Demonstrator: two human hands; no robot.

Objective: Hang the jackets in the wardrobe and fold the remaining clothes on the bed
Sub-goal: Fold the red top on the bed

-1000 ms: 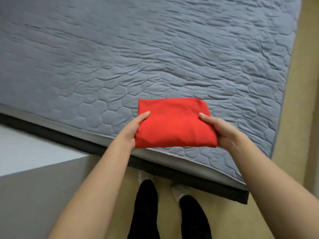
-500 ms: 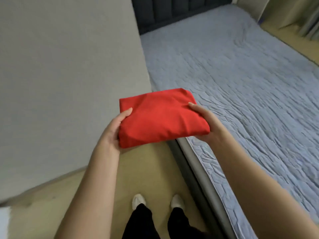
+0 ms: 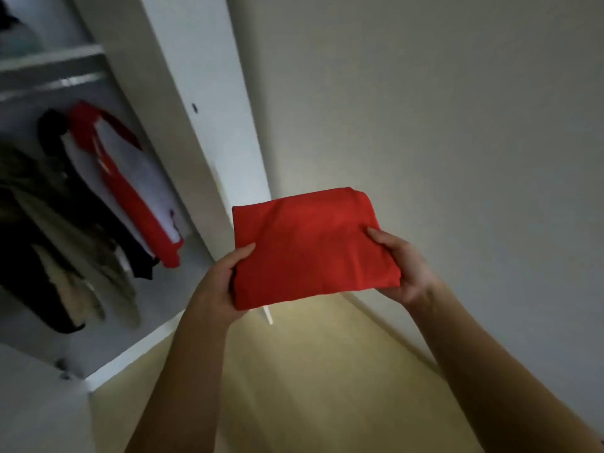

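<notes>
A folded red cloth (image 3: 313,246) is held in the air at mid-view. The left hand (image 3: 222,286) grips its seven o'clock corner with the thumb on top, and the right hand (image 3: 403,266) grips its four o'clock edge. At nine o'clock the wardrobe (image 3: 183,93) stands open. Inside hang a red-and-white jacket (image 3: 127,181) and darker clothes (image 3: 49,230), blurred.

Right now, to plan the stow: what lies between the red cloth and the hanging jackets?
The wardrobe's white panel stands between cloth and jackets, head view.
</notes>
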